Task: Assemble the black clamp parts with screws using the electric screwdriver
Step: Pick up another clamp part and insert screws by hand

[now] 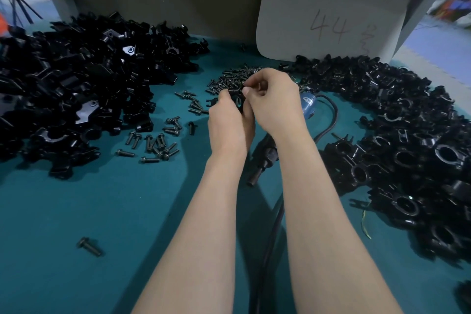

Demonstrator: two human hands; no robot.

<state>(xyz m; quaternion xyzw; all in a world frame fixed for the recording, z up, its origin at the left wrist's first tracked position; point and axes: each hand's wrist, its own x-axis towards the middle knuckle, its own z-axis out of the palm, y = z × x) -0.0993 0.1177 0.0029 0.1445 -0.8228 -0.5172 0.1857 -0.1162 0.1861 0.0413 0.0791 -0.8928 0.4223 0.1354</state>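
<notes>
Two bare forearms reach in from the near edge over the teal table mat (pixel 102 211), and a black cable (pixel 267 237) runs up between them. At near left a lone flanged bolt (pixel 89 246) lies by itself. The electric screwdriver (pixel 265 158) lies flat on the mat beneath the right wrist, its black nose pointing near-left and its blue rear end showing just right of the right hand. Neither hand touches it.

Both hands meet at mid-table. The left hand (pixel 229 125) has its thumb and fingers curled round a black clamp part (pixel 236 99), which is held up between the two hands. The right hand (pixel 274 102) has its thumb and fingertips pinched together at the top right of that part. Whether a screw sits in the pinch cannot be told.

Just beyond the fingers lies a heap of small screws (pixel 229 79). Larger bolts (pixel 158 143) are scattered to the left of the hands. A big pile of loose clamp pieces (pixel 76 84) fills the left side. A pile of ring-shaped clamps (pixel 407 148) curves round the right. A grey card (pixel 328 18) marked 44 stands at the far right.
</notes>
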